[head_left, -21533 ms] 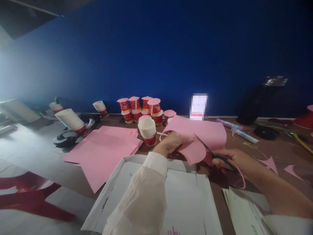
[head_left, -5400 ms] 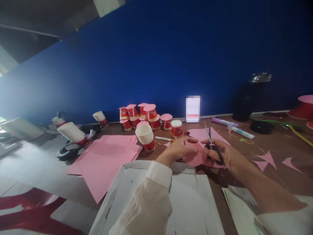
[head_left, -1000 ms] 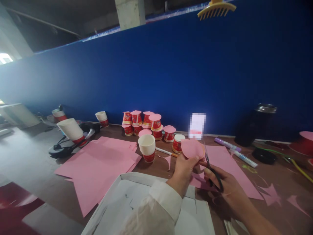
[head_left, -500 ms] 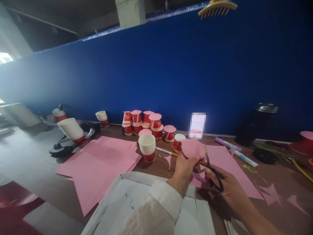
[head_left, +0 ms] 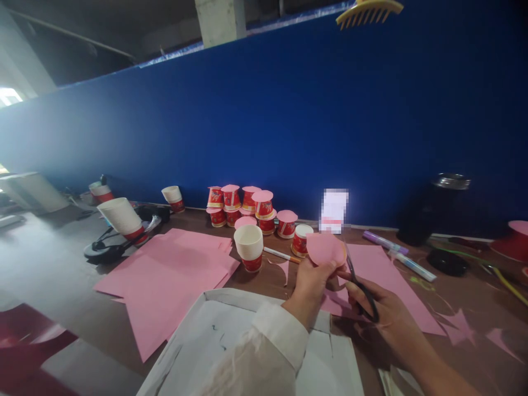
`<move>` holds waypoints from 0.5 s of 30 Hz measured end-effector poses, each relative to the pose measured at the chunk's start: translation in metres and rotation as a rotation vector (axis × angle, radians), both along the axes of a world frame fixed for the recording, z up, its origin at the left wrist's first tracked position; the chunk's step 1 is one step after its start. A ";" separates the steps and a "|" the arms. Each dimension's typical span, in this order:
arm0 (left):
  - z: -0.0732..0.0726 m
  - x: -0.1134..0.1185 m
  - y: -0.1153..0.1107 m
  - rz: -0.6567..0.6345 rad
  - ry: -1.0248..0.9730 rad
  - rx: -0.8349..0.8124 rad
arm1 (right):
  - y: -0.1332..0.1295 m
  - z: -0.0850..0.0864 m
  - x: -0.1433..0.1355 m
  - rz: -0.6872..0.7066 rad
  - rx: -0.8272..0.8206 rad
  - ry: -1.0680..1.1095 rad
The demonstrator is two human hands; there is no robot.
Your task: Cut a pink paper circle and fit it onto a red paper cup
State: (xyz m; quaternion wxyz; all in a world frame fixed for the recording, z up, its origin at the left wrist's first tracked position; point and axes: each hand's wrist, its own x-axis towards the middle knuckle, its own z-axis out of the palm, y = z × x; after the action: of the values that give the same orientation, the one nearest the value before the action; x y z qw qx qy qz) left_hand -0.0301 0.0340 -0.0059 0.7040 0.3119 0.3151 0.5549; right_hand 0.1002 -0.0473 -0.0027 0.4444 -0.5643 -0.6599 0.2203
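Note:
A roundish piece of pink paper (head_left: 325, 248) is pinched between the thumb and fingers of my left hand (head_left: 310, 283). My right hand (head_left: 377, 308) grips black-handled scissors (head_left: 368, 300), whose blades point up along the paper's right edge. Whether the blades touch the paper I cannot tell. Under and behind my hands lies a larger pink sheet (head_left: 385, 275). Just left of the held paper, an upside-down red paper cup (head_left: 302, 240) with a white base stands on the table. An orange-and-white pen (head_left: 282, 254) rests beside it.
Pink sheets (head_left: 173, 280) lie left of a stack of paper cups (head_left: 248, 247). Several upturned red cups (head_left: 264, 204) topped with pink discs stand by the blue partition (head_left: 247, 126). A white box lid (head_left: 206, 330) sits below my left arm. Markers (head_left: 412, 265) and a dark bottle (head_left: 429, 212) are right.
Almost nothing differs. The view has shifted very slightly, and my hands keep the same hold on the pink paper and the scissors.

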 end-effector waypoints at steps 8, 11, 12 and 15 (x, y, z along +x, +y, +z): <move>0.006 -0.001 -0.004 0.019 -0.065 0.002 | 0.010 -0.022 0.023 0.148 0.125 -0.285; 0.007 -0.001 -0.004 0.030 -0.084 -0.017 | 0.010 -0.022 0.023 0.137 0.125 -0.243; 0.007 -0.001 -0.004 0.030 -0.088 -0.022 | 0.009 -0.021 0.021 0.117 0.122 -0.217; 0.005 -0.002 -0.002 0.017 -0.085 -0.032 | 0.008 -0.015 0.016 0.071 0.064 -0.157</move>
State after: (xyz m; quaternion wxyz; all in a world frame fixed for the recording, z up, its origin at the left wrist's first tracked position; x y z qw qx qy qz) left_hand -0.0318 0.0316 -0.0007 0.7170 0.2740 0.2965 0.5682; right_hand 0.1157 -0.0398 -0.0175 0.4010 -0.5416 -0.7190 0.1698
